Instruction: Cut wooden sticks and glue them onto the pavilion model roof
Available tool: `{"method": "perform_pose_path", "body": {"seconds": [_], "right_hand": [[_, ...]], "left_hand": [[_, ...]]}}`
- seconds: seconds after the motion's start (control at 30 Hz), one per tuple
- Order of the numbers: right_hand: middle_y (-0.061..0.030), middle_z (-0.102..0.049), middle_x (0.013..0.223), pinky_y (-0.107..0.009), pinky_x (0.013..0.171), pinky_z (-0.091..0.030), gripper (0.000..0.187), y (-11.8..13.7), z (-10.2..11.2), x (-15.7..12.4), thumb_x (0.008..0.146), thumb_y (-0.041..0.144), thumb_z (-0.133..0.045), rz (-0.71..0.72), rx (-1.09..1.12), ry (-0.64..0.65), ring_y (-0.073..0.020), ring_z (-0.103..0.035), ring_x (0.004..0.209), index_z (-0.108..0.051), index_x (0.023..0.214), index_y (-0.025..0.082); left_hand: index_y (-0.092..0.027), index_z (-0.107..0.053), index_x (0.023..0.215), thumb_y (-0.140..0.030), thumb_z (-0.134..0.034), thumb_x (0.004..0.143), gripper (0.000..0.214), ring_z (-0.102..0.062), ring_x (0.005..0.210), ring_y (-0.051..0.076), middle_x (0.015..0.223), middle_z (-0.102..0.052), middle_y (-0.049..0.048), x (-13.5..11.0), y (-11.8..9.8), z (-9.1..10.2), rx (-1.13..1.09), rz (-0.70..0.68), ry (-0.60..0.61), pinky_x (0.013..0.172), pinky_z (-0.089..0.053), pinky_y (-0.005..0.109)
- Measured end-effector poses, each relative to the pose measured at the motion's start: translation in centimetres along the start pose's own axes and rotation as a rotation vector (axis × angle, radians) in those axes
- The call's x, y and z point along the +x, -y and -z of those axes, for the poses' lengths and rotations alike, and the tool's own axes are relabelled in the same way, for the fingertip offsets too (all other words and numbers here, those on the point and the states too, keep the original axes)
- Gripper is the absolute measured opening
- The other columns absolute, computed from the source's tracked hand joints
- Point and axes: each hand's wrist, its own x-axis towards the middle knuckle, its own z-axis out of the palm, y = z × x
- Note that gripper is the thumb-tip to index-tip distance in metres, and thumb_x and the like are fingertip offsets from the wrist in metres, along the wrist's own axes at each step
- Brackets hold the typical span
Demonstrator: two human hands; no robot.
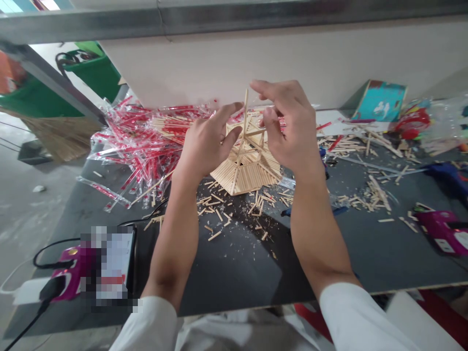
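Worktable (237, 278), dark-topped: we note its front edge running just before our body, its left edge slanting away beside the floor, and a pale panel (204, 63) standing along the back. A metal bar (256, 19) crosses above the panel.

Stick structure (252, 180), one, pale wood, sloped like a roof: we find it on the worktable, mid-view, well back from the front edge, between our two hands. One upright stick (246, 112) rises from its top.

Room for moving: we count the space over the structure, between the hands, and the stretch of dark surface between our forearms. Tighter at the left, where wrappers (127, 146), red and clear, are heaped near the left hand. Short stick offcuts (219, 214) lie scattered before the structure.

Left hand (208, 139): thumb and forefinger parted, the forefinger's tip at the upright stick; we cannot tell whether it touches.

Right hand (288, 124): raised beside the same stick, forefinger and thumb spread well apart, the forefinger's tip near the stick's top. We see nothing clamped in it; contact we cannot tell.
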Motion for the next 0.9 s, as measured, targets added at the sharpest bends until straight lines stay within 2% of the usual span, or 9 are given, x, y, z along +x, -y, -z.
{"method": "perform_pose_path", "body": {"seconds": [0.13,0.27,0.63,0.9], "right_hand": [[-0.0093,-0.063,0.129,-0.045,0.093,-0.062,0.047,0.08,-0.35,0.00,0.109,0.047,-0.031,-0.002,0.007,0.028,-0.0261,-0.066,0.112,-0.051,0.152,0.044],[-0.0099,-0.063,0.132,-0.046,0.092,-0.062,0.047,0.33,-0.31,0.11,0.108,0.051,-0.031,-0.004,0.009,0.026,-0.0272,-0.066,0.112,-0.055,0.148,0.044],[-0.0084,-0.062,0.134,-0.041,0.094,-0.062,0.047,0.18,0.02,-0.21,0.109,0.049,-0.030,-0.017,0.004,-0.006,-0.0249,-0.066,0.117,-0.049,0.151,0.045],[-0.0088,-0.063,0.131,-0.043,0.093,-0.062,0.046,0.02,-0.14,-0.04,0.109,0.050,-0.032,0.003,0.011,-0.003,-0.0260,-0.066,0.116,-0.050,0.151,0.045]], "left_hand": [[-0.026,-0.052,0.148,-0.041,-0.051,0.105,0.046,-0.073,0.101,0.025,0.099,-0.075,0.0069,-0.06,-0.16,0.18,0.012,-0.008,0.016,0.095,-0.054,0.037],[-0.027,-0.052,0.148,-0.040,-0.049,0.105,0.046,-0.073,0.100,0.025,0.103,-0.077,0.0075,-0.11,-0.19,0.17,0.023,-0.007,0.021,0.093,-0.054,0.036],[-0.024,-0.054,0.148,-0.043,-0.051,0.103,0.049,-0.072,0.091,0.023,0.093,-0.075,0.0065,-0.06,-0.12,0.18,0.000,0.010,0.015,0.092,-0.053,0.034],[-0.025,-0.054,0.147,-0.043,-0.051,0.104,0.047,-0.072,0.086,0.023,0.083,-0.071,0.0042,-0.07,-0.09,0.16,0.012,0.001,0.000,0.094,-0.053,0.036]]}}
